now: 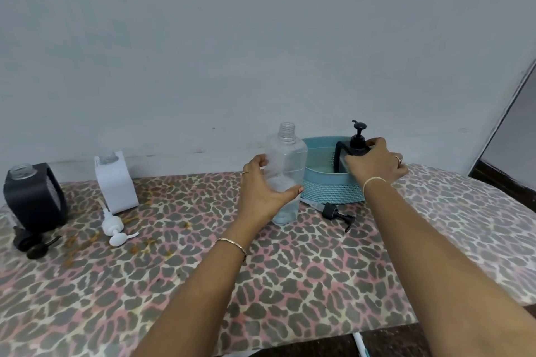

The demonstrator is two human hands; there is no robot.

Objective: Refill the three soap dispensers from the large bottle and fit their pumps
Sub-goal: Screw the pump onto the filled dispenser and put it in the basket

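Soap, a shallow bluish layer of it, sits in the bottom of the large clear plastic bottle (285, 174), which stands upright and uncapped near the middle of the worktop (290, 284), just left of a round blue plastic basket (330, 182). The left hand (261, 188) wraps around the bottle's lower half, thumb in front and fingers (258, 161) curled behind, holding it steady. The right hand (377, 162) reaches over the basket and closes its fingers on a dark grey dispenser (340, 158) standing inside, with a black pump (358, 136) already fitted on top. Another black pump (338, 213) lies loose on the worktop just in front of the basket, its tube pointing left towards the bottle.

Well apart on the left, a white boxy dispenser (117, 182) stands open-necked against the wall (261, 38), and a white pump (114, 227) lies on its side near it. At the far left edge, a black dispenser with a clear neck (33, 197) stands open too, with a dark pump (33, 243) lying in front of it. Leopard-print cloth covers the worktop, with orange crumbs (156, 191) scattered across its left part. Thin bangles circle both wrists.
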